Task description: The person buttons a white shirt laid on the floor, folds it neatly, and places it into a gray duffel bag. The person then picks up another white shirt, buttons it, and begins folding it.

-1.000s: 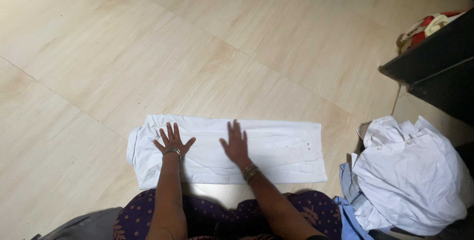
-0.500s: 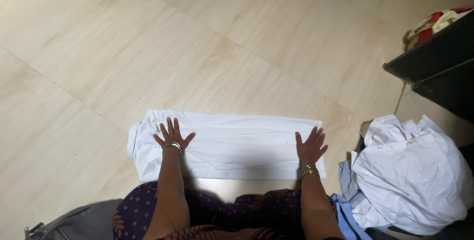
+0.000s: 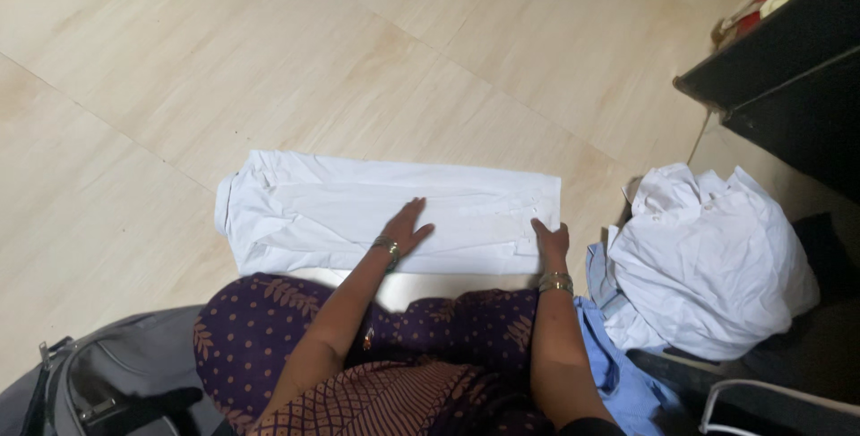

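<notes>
Floor: a pale beige tiled floor with thin dark joints (image 3: pixel 269 60) is filling most of the view and bearing everything here.
Garment: a white cloth garment folded into a long flat band (image 3: pixel 322 212) is lying on the floor just ahead of the person's knees, its long axis running left to right across the view.
Heap: a loose heap of crumpled white shirts (image 3: pixel 708 257) is sitting near the band's right end, apart from it, with a blue cloth (image 3: pixel 627 373) showing beneath.
Furniture: a dark cabinet edge (image 3: pixel 779 86) is standing at the upper right, well apart from the band.
Bag: a grey bag with a black strap (image 3: pixel 107 382) is lying at the lower left beside the person's purple patterned skirt (image 3: pixel 421 346).
Left hand: the left hand (image 3: pixel 405 228) is resting flat on the band's middle, fingers spread and straight, gripping nothing.
Right hand: the right hand (image 3: pixel 550 241) is sitting at the band's right end, fingers curling at the cloth edge; whether it is pinching the fabric cannot be told.
Key relation: the right hand is the nearer one to the band's short right edge, and the band's length is stretching away leftward from those fingers.
</notes>
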